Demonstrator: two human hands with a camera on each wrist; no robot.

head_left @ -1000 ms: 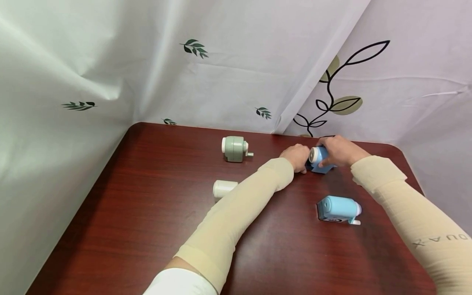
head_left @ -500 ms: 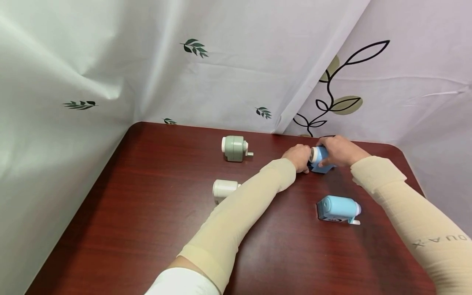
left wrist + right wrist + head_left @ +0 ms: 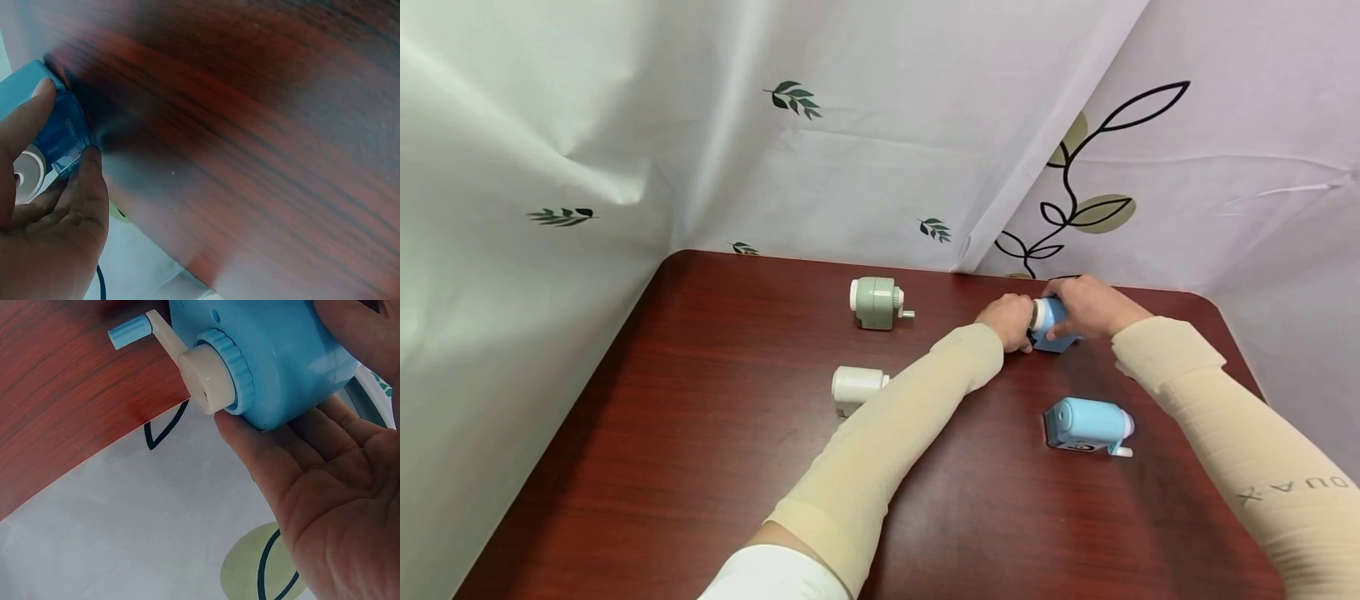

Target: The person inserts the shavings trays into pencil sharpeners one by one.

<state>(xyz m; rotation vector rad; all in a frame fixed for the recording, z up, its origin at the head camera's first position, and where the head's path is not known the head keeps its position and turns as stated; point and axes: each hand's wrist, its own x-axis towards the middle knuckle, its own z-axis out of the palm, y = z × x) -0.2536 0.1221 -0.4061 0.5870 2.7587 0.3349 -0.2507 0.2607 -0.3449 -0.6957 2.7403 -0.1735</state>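
Toward the far right of the table, both hands are on a blue hand-crank pencil sharpener point(image 3: 1054, 323). My right hand point(image 3: 1096, 305) grips its body from the crank side; in the right wrist view the fingers wrap under the body beside the cream crank point(image 3: 209, 378). At the opposite end, my left hand point(image 3: 1006, 320) pinches the dark blue shavings drawer point(image 3: 67, 128) between thumb and fingers. The drawer sits at the body's end, below the white round front point(image 3: 29, 175). In the head view the left hand hides most of the drawer.
A light blue crank sharpener point(image 3: 1090, 423) stands nearer, at right. A green one point(image 3: 876, 302) is at back centre, and a white one point(image 3: 856, 387) sits partly behind the left sleeve point(image 3: 880, 433). A white patterned curtain point(image 3: 865, 167) borders the table point(image 3: 715, 400).
My left hand has shifted slightly right, closer against the sharpener's drawer end. The right hand and the other sharpeners have stayed in place.
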